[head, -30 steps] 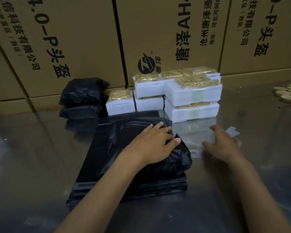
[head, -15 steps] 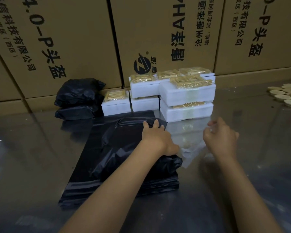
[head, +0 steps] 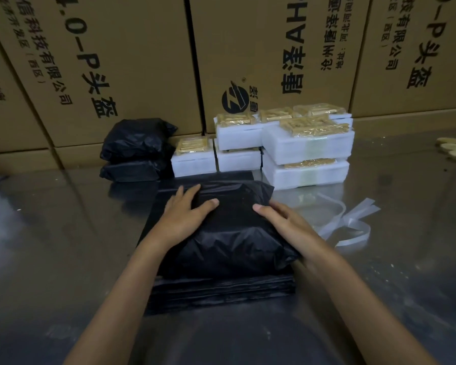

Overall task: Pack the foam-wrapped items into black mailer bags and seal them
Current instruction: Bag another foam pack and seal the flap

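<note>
Left to right: two sealed black mailer bags (head: 138,150) stacked at the cardboard cartons (head: 248,48). Left hand (head: 184,214), fingers flat and apart, presses the filled mailer bag (head: 232,241), which lies on a pile of flat bags mid-counter. Right hand (head: 287,222), off the bag half a second ago, now presses it too, grip open: flap folded, seal being pressed. Glossy crinkled film; white foam-wrapped items (head: 308,146); clear peeled strips (head: 353,219); reflective counter (head: 50,246).

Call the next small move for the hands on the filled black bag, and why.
Probably lift the filled bag and set it on the two packed bags at the back left. Both the left hand and the right hand lie flat on it, its flap looks folded down, and peeled clear strips lie beside it.
</note>
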Tool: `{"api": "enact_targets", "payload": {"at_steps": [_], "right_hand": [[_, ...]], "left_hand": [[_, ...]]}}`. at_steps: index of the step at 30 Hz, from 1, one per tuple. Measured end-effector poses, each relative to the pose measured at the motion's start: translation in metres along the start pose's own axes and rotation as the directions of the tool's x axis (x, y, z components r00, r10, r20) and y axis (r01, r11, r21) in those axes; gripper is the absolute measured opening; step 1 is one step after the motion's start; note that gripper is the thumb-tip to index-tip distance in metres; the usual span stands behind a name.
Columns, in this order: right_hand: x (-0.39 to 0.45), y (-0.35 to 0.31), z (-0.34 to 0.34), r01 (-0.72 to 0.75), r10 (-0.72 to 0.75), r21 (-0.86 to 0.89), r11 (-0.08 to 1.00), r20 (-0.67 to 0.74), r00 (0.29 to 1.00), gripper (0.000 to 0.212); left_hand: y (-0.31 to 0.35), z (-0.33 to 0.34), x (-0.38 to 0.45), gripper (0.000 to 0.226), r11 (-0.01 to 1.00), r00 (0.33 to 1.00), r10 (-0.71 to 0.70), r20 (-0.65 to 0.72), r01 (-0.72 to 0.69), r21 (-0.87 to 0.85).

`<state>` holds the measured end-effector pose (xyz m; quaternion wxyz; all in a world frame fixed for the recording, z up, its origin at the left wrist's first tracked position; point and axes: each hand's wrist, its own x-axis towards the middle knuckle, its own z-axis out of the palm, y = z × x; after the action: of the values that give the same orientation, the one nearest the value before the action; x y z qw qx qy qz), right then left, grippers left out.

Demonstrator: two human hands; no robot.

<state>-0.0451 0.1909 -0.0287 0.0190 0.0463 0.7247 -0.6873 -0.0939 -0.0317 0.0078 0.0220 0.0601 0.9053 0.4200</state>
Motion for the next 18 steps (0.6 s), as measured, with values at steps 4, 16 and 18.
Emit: {"api": "enact_targets", "payload": {"at_steps": [4, 16, 18], "right_hand": [[-0.001, -0.001, 0.003, -0.012, 0.01, -0.072, 0.997, -0.023, 1.0, 0.056], [-0.017, -0.014, 0.018, 0.123, -0.112, -0.116, 0.986, 0.097, 0.989, 0.043], [-0.016, -0.016, 0.028, 0.149, -0.132, -0.071, 0.986, 0.207, 0.969, 0.059]], "left_hand": [[-0.011, 0.009, -0.008, 0.076, 0.787, 0.982, -0.168, 0.089, 0.188, -0.587], [-0.035, 0.003, -0.028, 0.083, 0.758, 0.995, -0.099, -0.017, 0.065, -0.649], [-0.033, -0.003, -0.028, 0.072, 0.721, 0.997, -0.032, -0.064, -0.021, -0.693]]}}
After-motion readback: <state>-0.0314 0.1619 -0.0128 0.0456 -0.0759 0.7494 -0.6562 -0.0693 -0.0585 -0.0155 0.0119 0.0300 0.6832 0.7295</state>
